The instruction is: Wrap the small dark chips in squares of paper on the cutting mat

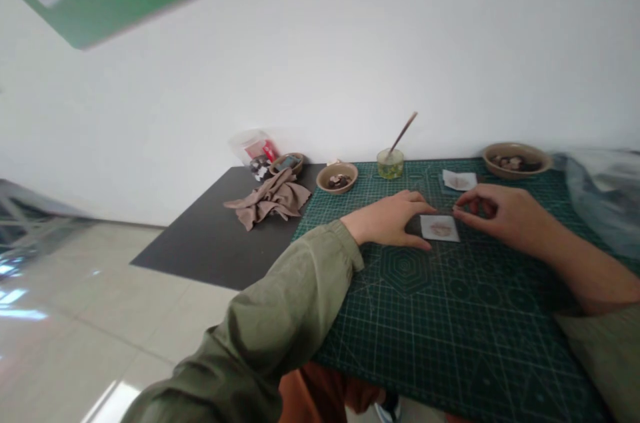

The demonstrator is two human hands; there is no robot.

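A small white square card [440,228] with a brownish pattern lies on the green cutting mat [480,316]. My left hand [393,220] rests at the card's left side, thumb and fingers spread apart around its left edge. At the card's right edge is my right hand [495,210], its thumb and index finger pinched together; whatever is between the fingertips is too small to make out. Behind the hands lies another white patterned piece [459,180].
A brown bowl of small dark pieces [337,178], a yellowish jar [390,163] holding a brush [404,130], and another bowl [517,160] stand near the wall. Left are a brown cloth [273,198], a bowl [287,164] and a bag [255,150]. Clear plastic [607,196] lies right.
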